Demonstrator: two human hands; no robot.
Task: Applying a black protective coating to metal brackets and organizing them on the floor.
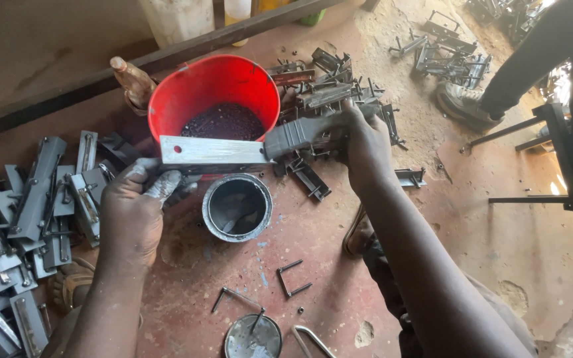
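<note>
Right forearm fills the lower right; right hand [366,142] is closed around a grey ribbed tool [298,134], its end pressed to a flat metal plate [212,150]. Left hand [137,202], dusted grey, grips the plate's lower left edge. Plate sits level above a small grey paint tin [207,212], in front of a red bucket [167,106]. Grey painted brackets [34,205] piled at left. Bent rods [291,278] lie on the red floor [499,238].

Dusty reddish workshop floor [499,225], harsh sunlight.
</note>
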